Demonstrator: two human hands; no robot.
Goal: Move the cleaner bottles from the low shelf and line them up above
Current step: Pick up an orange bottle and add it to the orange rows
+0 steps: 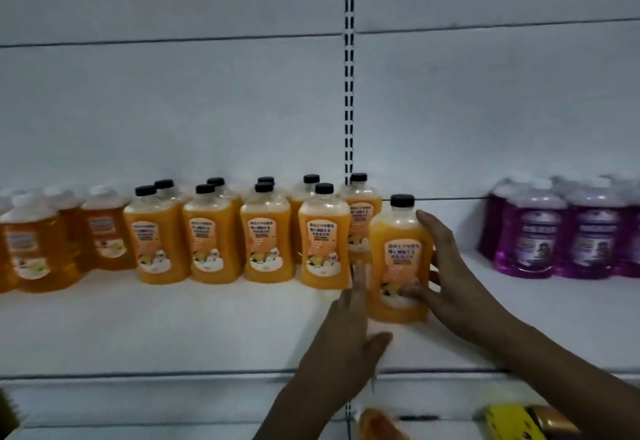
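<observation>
An orange cleaner bottle [398, 249] with a black cap stands upright on the white upper shelf [173, 329], at the right end of a row of several matching orange bottles [266, 239]. My right hand [446, 266] wraps its right side, thumb low on the label and fingers near the shoulder. My left hand [349, 335] hovers open just left of the bottle's base, fingers spread, not gripping it. A blurred orange bottle [377, 425] shows on the low shelf at the bottom edge.
Amber bottles with white caps [38, 242] fill the shelf's far left. Purple bottles [568, 232] stand at the right. A slotted upright [349, 69] splits the back panel. A yellow item [512, 422] lies on the low shelf at the bottom right.
</observation>
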